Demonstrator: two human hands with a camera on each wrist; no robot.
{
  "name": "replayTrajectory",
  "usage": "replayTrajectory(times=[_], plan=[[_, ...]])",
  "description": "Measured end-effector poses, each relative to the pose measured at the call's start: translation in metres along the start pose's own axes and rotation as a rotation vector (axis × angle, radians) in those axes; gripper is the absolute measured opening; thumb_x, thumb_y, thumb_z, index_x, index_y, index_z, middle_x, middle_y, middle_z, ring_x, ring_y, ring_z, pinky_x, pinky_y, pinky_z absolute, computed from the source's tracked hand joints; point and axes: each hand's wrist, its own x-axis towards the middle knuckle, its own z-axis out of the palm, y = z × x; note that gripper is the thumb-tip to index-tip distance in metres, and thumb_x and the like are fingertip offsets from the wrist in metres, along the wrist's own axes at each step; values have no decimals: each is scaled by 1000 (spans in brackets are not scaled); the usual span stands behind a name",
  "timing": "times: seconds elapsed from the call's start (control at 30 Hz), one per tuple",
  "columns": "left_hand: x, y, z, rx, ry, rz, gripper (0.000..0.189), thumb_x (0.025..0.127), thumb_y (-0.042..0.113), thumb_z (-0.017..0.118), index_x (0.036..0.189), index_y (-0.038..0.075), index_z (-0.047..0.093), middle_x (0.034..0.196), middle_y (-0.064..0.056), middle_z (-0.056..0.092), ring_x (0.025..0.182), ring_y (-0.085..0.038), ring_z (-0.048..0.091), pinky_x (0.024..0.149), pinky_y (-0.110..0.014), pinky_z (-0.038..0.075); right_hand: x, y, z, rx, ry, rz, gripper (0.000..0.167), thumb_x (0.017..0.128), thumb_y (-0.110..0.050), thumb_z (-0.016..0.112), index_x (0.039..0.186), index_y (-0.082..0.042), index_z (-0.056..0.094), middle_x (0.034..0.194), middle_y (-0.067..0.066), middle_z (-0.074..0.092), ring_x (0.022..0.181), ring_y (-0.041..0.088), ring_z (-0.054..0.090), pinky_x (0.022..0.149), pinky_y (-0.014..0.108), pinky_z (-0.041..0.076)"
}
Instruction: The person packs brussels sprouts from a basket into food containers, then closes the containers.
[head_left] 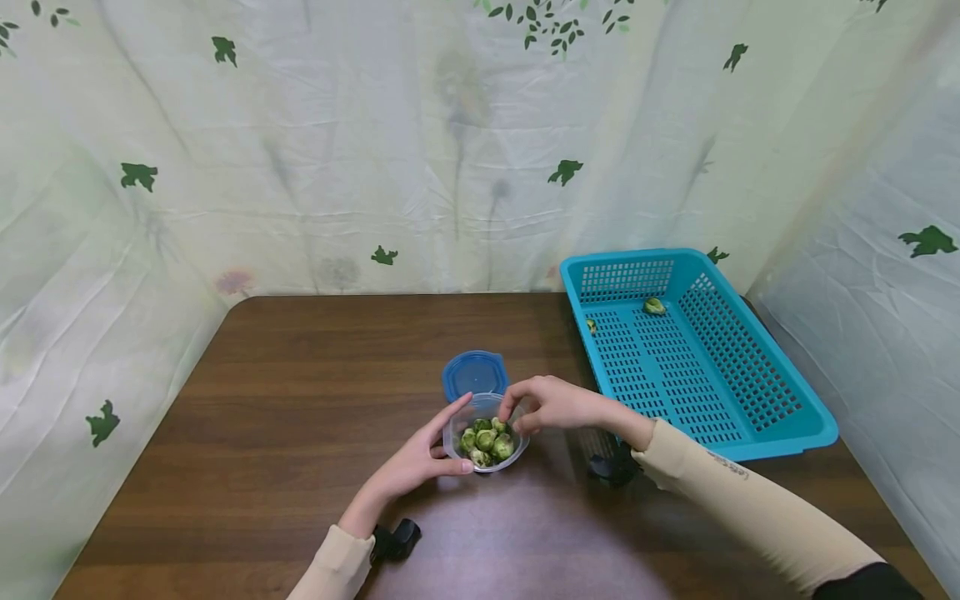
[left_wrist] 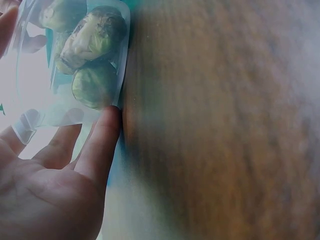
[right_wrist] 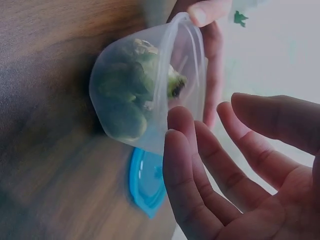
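A small clear plastic container (right_wrist: 162,60) stands on the table with several Brussels sprouts (head_left: 486,442) heaped inside. My left hand (head_left: 415,457) grips it from the left, thumb at the front rim and index finger along the back. In the left wrist view, fingers (left_wrist: 100,145) press against the clear wall below the sprouts. My right hand (head_left: 558,404) hovers at the container's right rim with fingers loosely bent. Nothing shows between thumb and fingers in the right wrist view. A blue lid (head_left: 472,375) lies just behind the container.
To the right stands a large blue perforated basket (head_left: 821,429). One Brussels sprout (head_left: 654,306) lies near its far end, and another sprout (head_left: 591,326) by its left wall. The brown wooden table (head_left: 300,400) meets a leaf-patterned curtain (head_left: 315,167) at the back.
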Motion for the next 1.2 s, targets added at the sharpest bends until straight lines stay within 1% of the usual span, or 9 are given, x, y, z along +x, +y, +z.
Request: replayTrajectory(times=[0.13,0.23,0.37,0.47,0.6,0.7,0.8,1.03,1.2], plan=[[0,0,0,3,0,4,85,88,10,69,154,22,17,155,-16,18,133,-35,34,98,-44,42,-6,-2,-5,52,20,-4,16,88,0,59,103,0,65,105,16,65,74,26,62,71,48,53],[0,1,0,2,1,6,85,88,10,69,154,22,18,155,-17,18,133,-35,35,98,-44,42,-10,-5,-9,88,44,6,15,89,-2,59,103,-2,65,108,18,64,80,25,63,74,50,53],[0,2,1,-2,4,11,85,87,10,70,154,22,19,154,-17,19,131,-35,36,96,-41,44,-14,-7,-13,114,76,12,15,90,-4,59,104,-2,64,109,17,63,82,21,63,75,48,54],[1,3,1,-6,5,19,86,86,10,71,154,19,18,154,-17,19,131,-36,37,95,-41,44,-18,-7,-18,139,92,6,16,92,-5,59,106,1,63,110,17,62,84,25,65,75,43,55],[1,4,1,-1,6,22,87,86,10,72,154,17,18,155,-16,18,131,-35,36,96,-41,44,-25,-7,-27,161,114,9,16,94,-8,58,107,-1,63,111,13,61,87,26,65,77,36,54],[1,3,1,5,8,21,87,86,10,72,154,18,18,155,-15,17,132,-35,36,96,-41,44,-31,-6,-35,172,136,18,16,95,-13,59,108,-5,63,113,11,60,89,24,65,79,36,53],[1,2,1,9,9,22,87,86,10,72,154,19,19,156,-15,16,131,-35,36,95,-39,45,-36,-6,-42,187,159,18,18,95,-16,59,110,-5,62,115,11,60,91,25,65,81,40,53],[0,0,0,5,4,16,88,86,10,72,154,18,17,155,-16,16,130,-36,38,93,-34,46,-48,-1,-56,175,230,10,18,95,-14,60,111,-5,61,114,11,59,91,25,65,85,44,51],[0,0,1,12,8,9,87,86,10,72,154,20,18,155,-16,16,132,-36,36,94,-35,45,-54,7,-65,215,277,4,19,95,-11,58,112,-2,62,117,14,57,93,26,64,86,46,51]])
